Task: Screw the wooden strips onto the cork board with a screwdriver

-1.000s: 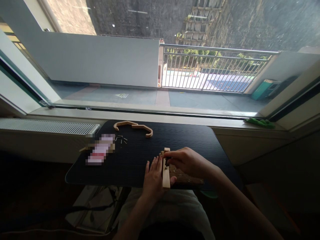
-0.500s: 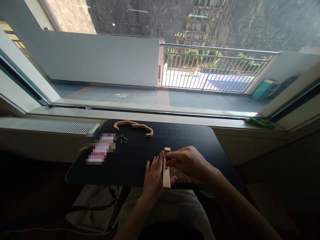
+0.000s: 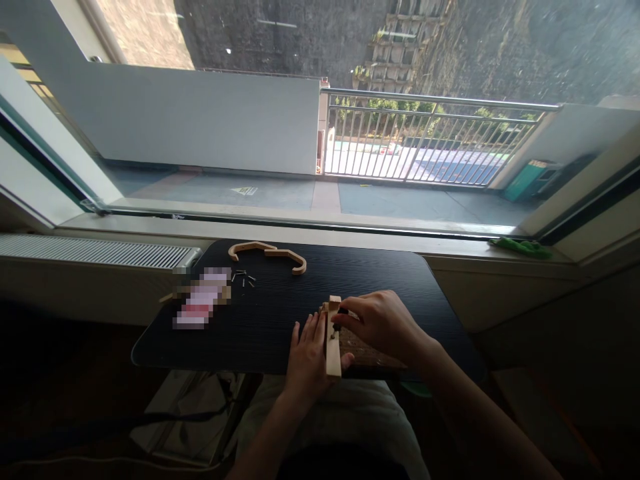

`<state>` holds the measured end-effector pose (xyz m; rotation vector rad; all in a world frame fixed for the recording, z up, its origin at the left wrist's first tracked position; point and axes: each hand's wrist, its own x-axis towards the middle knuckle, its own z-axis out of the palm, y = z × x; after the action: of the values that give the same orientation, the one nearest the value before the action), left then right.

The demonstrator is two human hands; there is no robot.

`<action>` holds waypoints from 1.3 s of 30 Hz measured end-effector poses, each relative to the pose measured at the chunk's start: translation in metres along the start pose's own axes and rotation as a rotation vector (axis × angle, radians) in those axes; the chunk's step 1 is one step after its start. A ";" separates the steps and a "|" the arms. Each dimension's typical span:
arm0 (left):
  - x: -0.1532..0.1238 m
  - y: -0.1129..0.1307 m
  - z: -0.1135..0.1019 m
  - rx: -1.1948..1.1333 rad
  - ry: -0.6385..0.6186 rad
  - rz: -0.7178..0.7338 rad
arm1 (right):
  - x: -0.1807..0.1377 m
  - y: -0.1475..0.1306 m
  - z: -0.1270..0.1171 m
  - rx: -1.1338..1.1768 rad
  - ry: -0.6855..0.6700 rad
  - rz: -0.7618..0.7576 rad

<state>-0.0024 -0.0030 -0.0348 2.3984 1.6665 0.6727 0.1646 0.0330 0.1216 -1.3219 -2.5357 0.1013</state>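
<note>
A pale wooden block (image 3: 333, 360) stands near the table's front edge, its long side running away from me. My left hand (image 3: 310, 353) grips it from the left, fingers along its side and the thumb showing on the right. Above the block's top face, my right hand (image 3: 383, 321) pinches a small dark-handled screwdriver (image 3: 337, 327). Its tip meets a small screw or hole in the wood; which of these is too small to tell. Under my right hand lies a brown wooden board (image 3: 367, 353), partly covered.
Two curved wooden pieces (image 3: 285, 253) lie at the back of the black table (image 3: 380, 273). Several screws (image 3: 244, 277) are scattered left of centre, beside a blurred-out pink and white item (image 3: 203, 298). A radiator (image 3: 100, 252) and a window sill with a green cloth (image 3: 520, 247) border the table.
My right hand has shifted slightly right and its fingers have turned, so more of the dark screwdriver shows. My left hand and the block stay in place.
</note>
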 end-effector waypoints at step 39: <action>0.000 0.004 -0.006 -0.007 -0.020 -0.011 | -0.022 -0.003 0.048 0.547 0.110 0.116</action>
<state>-0.0015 -0.0048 -0.0283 2.3814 1.6660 0.6488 0.1610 0.0162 0.0717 -1.2021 -2.1170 0.6726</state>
